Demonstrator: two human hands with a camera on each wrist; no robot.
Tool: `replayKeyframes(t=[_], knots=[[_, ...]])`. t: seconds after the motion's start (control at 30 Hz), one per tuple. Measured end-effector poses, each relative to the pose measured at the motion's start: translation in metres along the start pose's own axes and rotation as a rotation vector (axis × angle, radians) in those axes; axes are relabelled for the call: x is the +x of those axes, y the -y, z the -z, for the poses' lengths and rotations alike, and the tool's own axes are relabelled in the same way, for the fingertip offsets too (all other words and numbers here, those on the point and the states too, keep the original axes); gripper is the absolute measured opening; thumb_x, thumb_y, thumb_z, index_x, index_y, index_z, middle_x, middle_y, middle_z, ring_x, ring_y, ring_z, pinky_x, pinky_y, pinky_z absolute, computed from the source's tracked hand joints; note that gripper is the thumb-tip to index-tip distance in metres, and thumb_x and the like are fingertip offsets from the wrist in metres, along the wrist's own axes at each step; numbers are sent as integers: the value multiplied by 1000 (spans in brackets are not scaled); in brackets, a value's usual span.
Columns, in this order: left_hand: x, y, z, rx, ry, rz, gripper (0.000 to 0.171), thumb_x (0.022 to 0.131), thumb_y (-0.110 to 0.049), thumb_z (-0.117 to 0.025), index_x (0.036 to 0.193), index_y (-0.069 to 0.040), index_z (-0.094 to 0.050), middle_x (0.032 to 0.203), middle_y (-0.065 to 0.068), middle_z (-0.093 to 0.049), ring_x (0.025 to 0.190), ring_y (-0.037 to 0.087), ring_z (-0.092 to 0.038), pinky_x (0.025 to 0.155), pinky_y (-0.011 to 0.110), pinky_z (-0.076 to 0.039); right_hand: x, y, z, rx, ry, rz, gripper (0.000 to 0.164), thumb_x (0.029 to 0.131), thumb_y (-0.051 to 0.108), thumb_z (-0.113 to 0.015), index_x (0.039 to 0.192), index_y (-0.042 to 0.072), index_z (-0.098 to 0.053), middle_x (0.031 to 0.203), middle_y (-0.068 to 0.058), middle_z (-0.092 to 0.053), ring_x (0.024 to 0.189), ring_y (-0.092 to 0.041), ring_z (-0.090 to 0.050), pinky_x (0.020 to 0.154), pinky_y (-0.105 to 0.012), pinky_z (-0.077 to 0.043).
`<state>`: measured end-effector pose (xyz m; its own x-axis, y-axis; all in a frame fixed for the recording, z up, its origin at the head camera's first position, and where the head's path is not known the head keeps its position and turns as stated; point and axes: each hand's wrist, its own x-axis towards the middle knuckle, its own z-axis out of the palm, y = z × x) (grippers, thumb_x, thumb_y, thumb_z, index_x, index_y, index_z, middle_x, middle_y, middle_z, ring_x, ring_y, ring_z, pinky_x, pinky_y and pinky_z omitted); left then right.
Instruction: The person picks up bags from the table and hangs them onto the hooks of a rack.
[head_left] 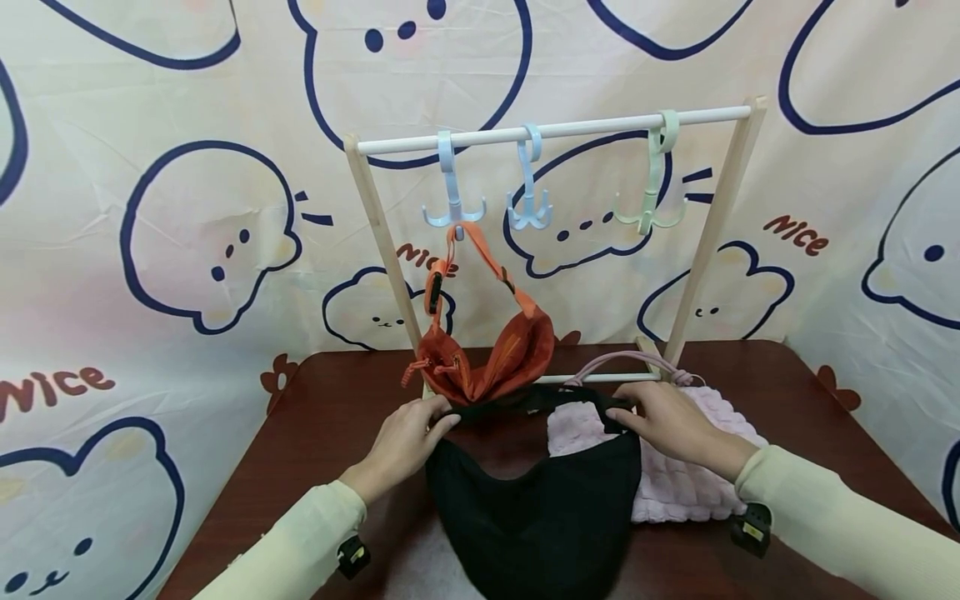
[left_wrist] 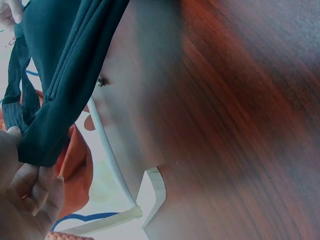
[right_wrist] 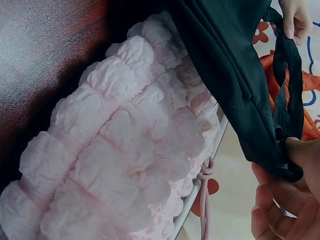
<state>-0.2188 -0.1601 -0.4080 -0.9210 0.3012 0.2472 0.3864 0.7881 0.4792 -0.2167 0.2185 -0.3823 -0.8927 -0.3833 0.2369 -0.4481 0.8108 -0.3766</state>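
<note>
A black shoulder bag (head_left: 536, 521) hangs above the table between my two hands, its body sagging toward me. My left hand (head_left: 405, 437) pinches the left end of its strap, thumb on top. At the other end, my right hand (head_left: 671, 421) grips the strap between thumb and fingers. The right wrist view shows the black strap (right_wrist: 292, 75) looping across between both hands. Just behind the bag, an orange bag (head_left: 513, 346) dangles by its strap from the left blue hook. A puffy pink bag (head_left: 690, 483) lies on the table below my right hand, partly covered by the black bag.
A rack with a white rail (head_left: 585, 127) stands at the back of the brown table (head_left: 262, 508). From the rail hang a left blue hook (head_left: 452, 187), a middle blue hook (head_left: 529, 187) and a green hook (head_left: 651, 183). A patterned cloth (head_left: 210, 367) surrounds the table.
</note>
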Motion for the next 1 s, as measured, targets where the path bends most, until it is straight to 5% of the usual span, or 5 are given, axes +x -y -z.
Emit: replayKeyframes(t=[1.0], knots=[[3,-4,10,6,-30,-10,13,101,-29,-63,92,-20,-66,72,-7,-55,68,11,-47,64,29,-39,0,8,12,-5,-41,14,17,95,25,-71,104,10,-74,77,8,-64,65,-3,-51,57,-23,-42]])
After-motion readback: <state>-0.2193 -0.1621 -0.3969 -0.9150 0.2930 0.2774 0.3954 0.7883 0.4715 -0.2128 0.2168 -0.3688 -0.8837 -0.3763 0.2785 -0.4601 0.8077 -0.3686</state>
